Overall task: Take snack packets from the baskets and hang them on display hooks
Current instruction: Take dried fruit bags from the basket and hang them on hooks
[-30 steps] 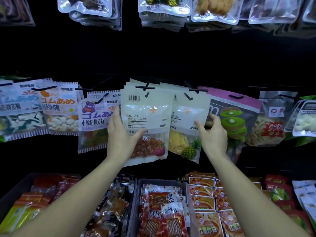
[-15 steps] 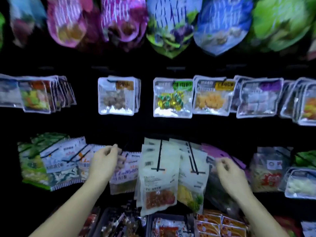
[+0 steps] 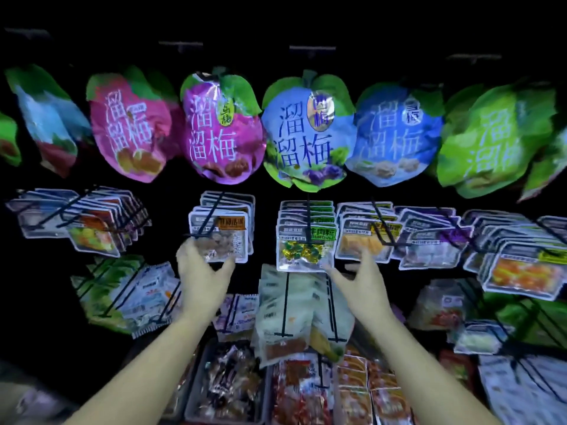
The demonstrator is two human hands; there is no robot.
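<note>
1. The left hand is up at the middle row of hooks. Its fingers are spread and curled a little, right at the bottom edge of a clear packet with an orange label. I cannot tell if it is touching the packet or only very near it.
2. The right hand is up too, with fingers spread wide. It is just below the clear packet with a green label and holds nothing.
3. So both hands are empty. No packet is being carried to a hook right now.
4. The snack packets that need hanging are still down in the baskets at the bottom, below the arms. The red packets lie there in piles.
5. White packets already hang on a black hook between the two hands.
6. What could go wrong: the hands are close to full hooks. A bump could push a hanging packet off its hook, and it would drop into the baskets.
7. The picture is blurry and the shelf is dark, so a hand could miss the small hole in a packet or the tip of a hook.
8. The big round plum bags hang low above, and a raised hand could knock them.
</note>
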